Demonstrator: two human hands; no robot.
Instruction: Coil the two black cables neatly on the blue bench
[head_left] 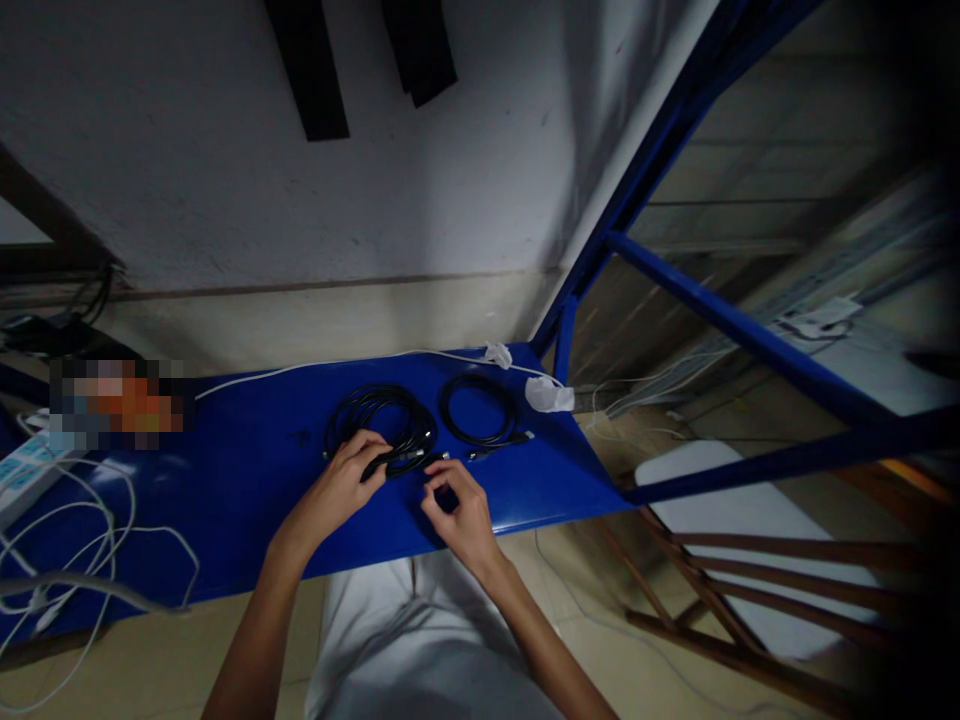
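Observation:
A bundle of coiled black cables (379,395) lies on the blue table (247,500) in front of me. My left hand (345,485) is closed on the near side of that bundle, its fingers gripping black cable. Metal-tipped plugs show just right of those fingertips. Close by on the right, my right hand (461,510) has thumb and fingers curled together in a pinch below a small plug (437,461); what it holds, if anything, is too small to make out. A second black cable (480,440), coiled in a single ring with its plug ends toward me, rests behind my right hand.
Crumpled white plastic (550,394) sits at the table's right end. A white wire (315,367) runs along the back edge. On the left are a power strip (30,465) and tangled white cords (112,540). A blue metal frame (720,300) and wooden chair (750,560) stand right.

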